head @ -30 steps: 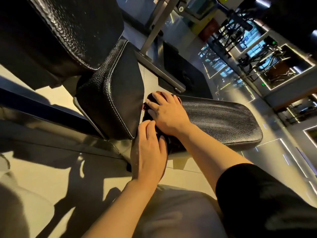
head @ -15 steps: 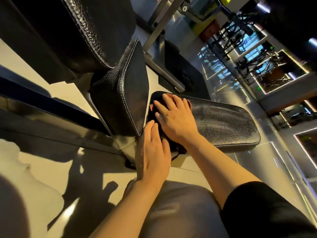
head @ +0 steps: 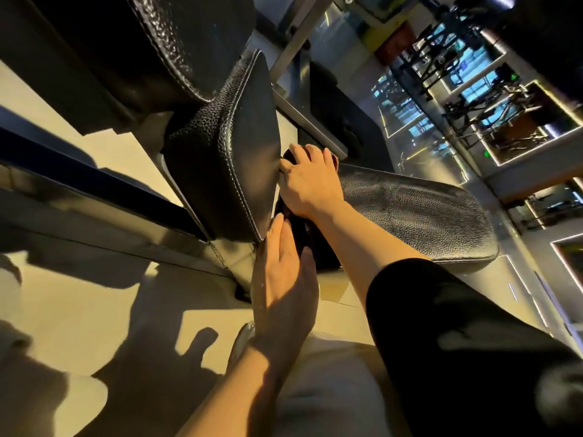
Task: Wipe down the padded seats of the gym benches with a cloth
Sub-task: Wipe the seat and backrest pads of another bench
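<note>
gym floor (head: 94,310) | black pebbled seat (head: 410,212) | dark cloth (head: 303,228) under both flat hands, fingers straight

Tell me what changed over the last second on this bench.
The right hand slid the dark cloth along the seat pad toward its far corner, beside the angled back pad. The left hand stayed flat at the pad's near end, touching the cloth.
</note>
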Tool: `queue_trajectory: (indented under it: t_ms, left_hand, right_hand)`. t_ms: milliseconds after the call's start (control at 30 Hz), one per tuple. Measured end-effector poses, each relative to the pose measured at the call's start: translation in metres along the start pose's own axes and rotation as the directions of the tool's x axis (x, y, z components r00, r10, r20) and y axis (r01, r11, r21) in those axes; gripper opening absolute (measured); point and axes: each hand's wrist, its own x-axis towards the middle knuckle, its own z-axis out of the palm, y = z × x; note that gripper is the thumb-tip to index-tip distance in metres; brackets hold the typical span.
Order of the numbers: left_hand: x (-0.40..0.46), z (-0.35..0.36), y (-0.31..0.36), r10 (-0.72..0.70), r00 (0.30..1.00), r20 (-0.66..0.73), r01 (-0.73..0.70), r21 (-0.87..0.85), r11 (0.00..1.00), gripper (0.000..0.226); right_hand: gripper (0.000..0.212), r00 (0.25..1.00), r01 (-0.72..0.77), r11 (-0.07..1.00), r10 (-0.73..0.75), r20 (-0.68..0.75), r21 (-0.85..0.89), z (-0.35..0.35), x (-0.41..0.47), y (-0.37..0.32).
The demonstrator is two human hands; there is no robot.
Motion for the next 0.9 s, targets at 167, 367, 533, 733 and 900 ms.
queue_trajectory:
  t_ms: [167, 367, 533, 733, 900]
  left_hand:
    - [0.0, -0.002, 0.009, -0.047, 0.999, -0.001, 0.047, 0.042, 0.998, 0.064]
    - [-0.004, 0.003, 0.011, -0.06, 0.998, -0.035, 0.063, 0.105, 0.992, 0.05]
    - [-0.003, 0.003, 0.009, -0.02, 0.999, -0.051, 0.027, 0.156, 0.987, 0.052]
    - [0.005, 0.008, 0.007, -0.026, 0.998, -0.05, 0.036, 0.201, 0.979, 0.049]
    - [0.01, 0.015, 0.019, 0.0, 0.999, -0.046, 0.008, 0.171, 0.985, 0.049]
  right_hand:
    - [0.044, 0.999, 0.032, 0.999, -0.032, -0.007, 0.014, 0.0, -0.013, 0.0]
    - [0.052, 0.997, 0.075, 0.995, -0.076, 0.024, 0.063, -0.009, -0.063, 0.006]
    - [0.052, 0.999, 0.039, 0.995, -0.041, 0.028, 0.088, -0.01, -0.057, 0.006]
    - [0.051, 1.0, 0.016, 0.999, -0.016, -0.012, 0.042, -0.004, -0.032, 0.01]
    - [0.049, 1.0, -0.01, 0.999, 0.01, 0.002, 0.041, -0.005, -0.024, 0.02]
